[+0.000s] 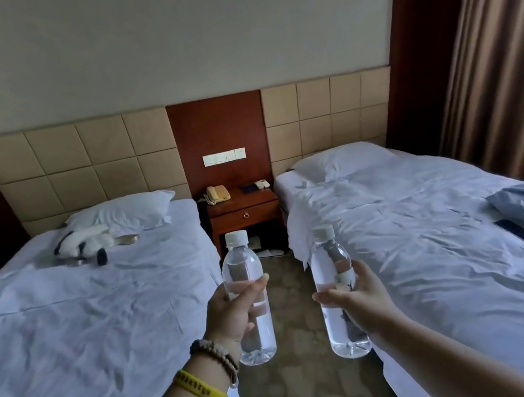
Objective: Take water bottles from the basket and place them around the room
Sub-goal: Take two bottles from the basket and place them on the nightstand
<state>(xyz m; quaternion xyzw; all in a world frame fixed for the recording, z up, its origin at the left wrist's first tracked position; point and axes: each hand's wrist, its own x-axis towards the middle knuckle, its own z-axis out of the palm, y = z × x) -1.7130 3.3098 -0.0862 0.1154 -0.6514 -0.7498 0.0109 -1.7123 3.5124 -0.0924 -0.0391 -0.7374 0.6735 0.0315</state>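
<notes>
Head view: left hand (pixel 234 310) grips left bottle (pixel 247 299), right hand (pixel 362 299) right bottle (pixel 337 293); fingers mostly hidden behind bottles

Two beds flank the aisle, left bed (pixel 65 317) and right bed (pixel 450 236). A nightstand (pixel 244 213) stands far between them. A telephone (pixel 217 193) sits on it.

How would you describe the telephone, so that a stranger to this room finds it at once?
Look between the two white beds, at the reddish-brown wooden nightstand below the wall switches. The cream corded telephone sits on its left side. The dark flat booklet and small white remote-like device beside it are much lower.
</notes>
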